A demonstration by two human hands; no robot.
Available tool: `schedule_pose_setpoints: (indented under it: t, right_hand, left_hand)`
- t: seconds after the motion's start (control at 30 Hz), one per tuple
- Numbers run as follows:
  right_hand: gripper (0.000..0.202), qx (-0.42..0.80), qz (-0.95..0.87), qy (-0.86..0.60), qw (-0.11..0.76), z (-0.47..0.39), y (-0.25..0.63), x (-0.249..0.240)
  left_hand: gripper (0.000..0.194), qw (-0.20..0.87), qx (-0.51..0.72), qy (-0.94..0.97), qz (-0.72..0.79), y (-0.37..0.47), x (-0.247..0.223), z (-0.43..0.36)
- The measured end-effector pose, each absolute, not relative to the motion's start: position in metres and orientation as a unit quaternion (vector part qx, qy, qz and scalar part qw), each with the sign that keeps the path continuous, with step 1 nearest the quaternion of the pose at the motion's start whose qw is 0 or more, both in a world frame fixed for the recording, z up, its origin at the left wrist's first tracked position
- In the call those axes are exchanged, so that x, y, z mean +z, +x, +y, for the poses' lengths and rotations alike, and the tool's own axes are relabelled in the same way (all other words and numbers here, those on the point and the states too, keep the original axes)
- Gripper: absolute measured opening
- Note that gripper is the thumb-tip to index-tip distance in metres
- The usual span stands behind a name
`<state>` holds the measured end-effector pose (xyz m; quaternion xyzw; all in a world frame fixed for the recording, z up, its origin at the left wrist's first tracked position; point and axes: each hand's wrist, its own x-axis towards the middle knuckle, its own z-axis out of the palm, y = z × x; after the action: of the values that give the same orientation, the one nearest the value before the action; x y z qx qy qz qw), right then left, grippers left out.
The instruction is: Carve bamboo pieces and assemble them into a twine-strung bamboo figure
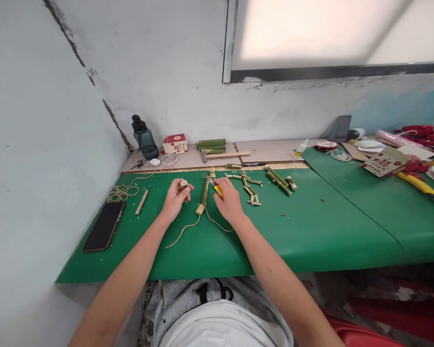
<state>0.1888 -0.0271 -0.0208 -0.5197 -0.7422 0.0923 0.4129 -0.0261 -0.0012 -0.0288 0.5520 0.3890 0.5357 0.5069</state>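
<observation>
My left hand (174, 201) is closed round a short bamboo piece (183, 184), its pale cut end facing up. My right hand (228, 198) grips a yellow utility knife (218, 190), the metal end pointing left and away from me. Between both hands a green bamboo tube (204, 193) lies on the table, with twine (185, 229) coming from its near end and trailing towards me. A small jointed bamboo figure (249, 186) lies just right of my right hand. Beyond the tube stands another short bamboo piece (212, 173), partly hidden.
Green matting (311, 231) covers the table. On the left are a phone (104, 226), a bamboo stick (142, 202), coiled twine (121, 193) and a bottle (144, 140). A hammer (226, 155), bamboo lengths (278, 180) and a glue bottle (301, 148) lie behind and right.
</observation>
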Motion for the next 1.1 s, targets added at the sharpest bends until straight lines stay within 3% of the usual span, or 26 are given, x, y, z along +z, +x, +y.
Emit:
schedule_pose_setpoints:
  t: [0.2, 0.33, 0.5, 0.67, 1.1]
  right_hand:
    - [0.036, 0.167, -0.768, -0.517, 0.340, -0.034, 0.181, -0.019]
    - [0.037, 0.147, -0.778, -0.518, 0.323, -0.037, 0.178, -0.018]
    - [0.023, 0.148, -0.774, -0.519, 0.331, -0.038, 0.177, -0.017]
    - [0.031, 0.184, -0.768, -0.517, 0.330, -0.038, 0.177, -0.015]
    - [0.026, 0.194, -0.800, -0.488, 0.289, -0.041, 0.174, -0.015]
  left_hand:
    - [0.034, 0.523, 0.535, 0.548, 0.375, -0.020, -0.028, -0.006]
    - [0.031, 0.543, 0.509, 0.550, 0.380, -0.021, -0.026, -0.008]
    - [0.041, 0.558, 0.498, 0.565, 0.348, -0.023, -0.028, -0.009]
    - [0.055, 0.552, 0.455, 0.597, 0.363, -0.021, -0.033, -0.011]
    - [0.051, 0.537, 0.394, 0.645, 0.373, -0.019, -0.035, -0.014]
